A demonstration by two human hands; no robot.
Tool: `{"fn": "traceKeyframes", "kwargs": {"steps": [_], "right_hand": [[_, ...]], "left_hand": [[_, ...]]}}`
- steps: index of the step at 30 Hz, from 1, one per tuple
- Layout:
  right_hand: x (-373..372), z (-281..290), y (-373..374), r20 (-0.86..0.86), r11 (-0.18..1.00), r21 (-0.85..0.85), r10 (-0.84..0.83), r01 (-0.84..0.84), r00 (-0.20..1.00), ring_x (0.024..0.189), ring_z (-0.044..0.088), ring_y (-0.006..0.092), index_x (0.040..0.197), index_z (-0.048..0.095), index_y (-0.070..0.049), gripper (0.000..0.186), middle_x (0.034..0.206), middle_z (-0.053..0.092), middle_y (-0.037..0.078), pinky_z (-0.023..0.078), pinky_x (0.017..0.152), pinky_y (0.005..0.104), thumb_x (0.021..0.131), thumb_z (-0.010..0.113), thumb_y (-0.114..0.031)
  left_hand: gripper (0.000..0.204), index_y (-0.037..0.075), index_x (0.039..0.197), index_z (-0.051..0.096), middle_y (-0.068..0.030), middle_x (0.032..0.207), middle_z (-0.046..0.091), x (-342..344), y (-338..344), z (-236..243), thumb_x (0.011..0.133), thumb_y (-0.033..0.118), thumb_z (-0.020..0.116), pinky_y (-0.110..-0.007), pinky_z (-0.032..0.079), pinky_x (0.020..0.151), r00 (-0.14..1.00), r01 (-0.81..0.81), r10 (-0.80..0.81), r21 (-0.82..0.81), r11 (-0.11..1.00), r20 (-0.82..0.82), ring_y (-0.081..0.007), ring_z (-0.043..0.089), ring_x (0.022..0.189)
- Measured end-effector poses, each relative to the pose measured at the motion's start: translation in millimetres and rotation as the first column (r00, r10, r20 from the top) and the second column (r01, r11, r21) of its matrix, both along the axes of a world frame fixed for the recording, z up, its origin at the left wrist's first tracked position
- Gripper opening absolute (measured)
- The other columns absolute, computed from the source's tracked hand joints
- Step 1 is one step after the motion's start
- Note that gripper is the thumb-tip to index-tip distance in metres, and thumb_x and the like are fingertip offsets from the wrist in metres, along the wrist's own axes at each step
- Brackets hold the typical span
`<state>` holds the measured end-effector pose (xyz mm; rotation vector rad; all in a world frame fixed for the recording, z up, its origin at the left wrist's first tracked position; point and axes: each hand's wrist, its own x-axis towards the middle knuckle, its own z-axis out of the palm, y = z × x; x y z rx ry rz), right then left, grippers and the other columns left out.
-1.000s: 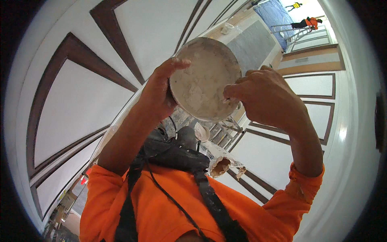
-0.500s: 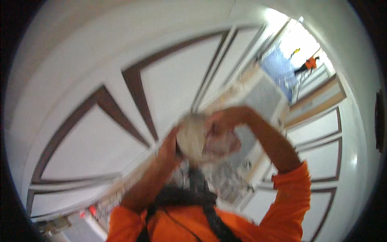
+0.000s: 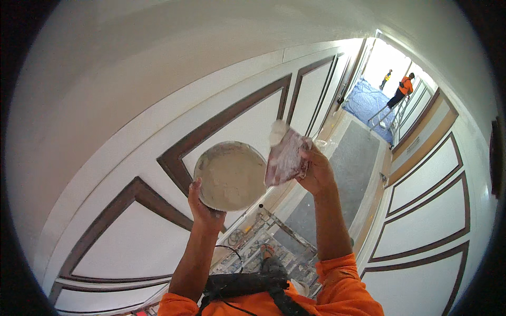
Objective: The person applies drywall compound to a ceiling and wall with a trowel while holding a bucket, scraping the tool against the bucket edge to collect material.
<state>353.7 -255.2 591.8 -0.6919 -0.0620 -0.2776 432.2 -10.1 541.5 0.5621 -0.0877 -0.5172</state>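
Round pan (image 3: 208, 152) of pale paste (image 3: 226, 176) is held up ahead of the wearer, clamped in the left hand (image 3: 205, 208), thumb at its lower-left rim. Right hand (image 3: 319, 168) grips a reddish spreader blade (image 3: 286, 160) by its right edge. Blade stands tilted just right of the pan, paste-loaded corner uppermost; contact with the rim cannot be determined. Half a second earlier, blade and right hand were blurred, close against the pan's right side; the hands are now wider apart.
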Motion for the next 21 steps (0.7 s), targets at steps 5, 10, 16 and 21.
{"fn": "traceKeyframes", "kwargs": {"steps": [5,10,16,21], "right_hand": [[26.5,17.9,-6.9,0.159,0.989,0.105,-0.124,0.108,0.979,0.098,0.059,0.0282,0.123,0.045,-0.004,0.047,0.113,0.057,0.013,0.052,0.081,0.0430,0.078,0.056,-0.003],[93.5,85.4,-30.0,0.306,0.782,-0.057,-0.579,0.621,0.756,0.103,0.057,0.0283,0.119,0.048,-0.003,0.043,0.109,0.058,0.015,0.048,0.088,0.0409,0.077,0.050,0.005],[177.8,123.1,-51.3,0.716,-0.332,-0.427,-0.692,0.841,0.091,0.114,0.051,0.0363,0.128,0.045,-0.003,0.057,0.126,0.049,0.024,0.045,0.092,0.0349,0.073,0.043,0.007],[174.8,110.2,7.5,0.717,-0.367,-0.543,-0.671,0.755,0.190,0.124,0.039,0.0405,0.130,0.047,-0.007,0.062,0.134,0.041,0.023,0.035,0.100,0.0476,0.068,0.050,-0.001]], "left_hand": [[0.063,0.011,0.130,0.041,-0.0089,0.129,0.046,40.7,-62.6,19.3,0.080,0.048,0.047,-0.047,0.039,0.097,0.991,-0.003,0.009,-0.049,0.999,0.137,-0.0283,0.044,0.120],[0.057,0.012,0.130,0.043,-0.0069,0.131,0.046,103.2,-143.5,53.5,0.082,0.044,0.047,-0.047,0.037,0.099,0.951,0.086,-0.015,-0.218,0.972,0.310,-0.0276,0.044,0.121],[0.054,0.009,0.127,0.044,-0.0102,0.125,0.050,150.4,-200.0,90.5,0.084,0.040,0.041,-0.046,0.039,0.097,0.962,0.031,0.032,-0.225,0.974,0.272,-0.0289,0.046,0.119],[0.054,0.009,0.127,0.045,-0.0103,0.124,0.051,156.5,-184.9,82.6,0.083,0.040,0.042,-0.046,0.040,0.097,0.967,0.088,0.006,-0.358,0.930,0.254,-0.0293,0.046,0.118]]}}
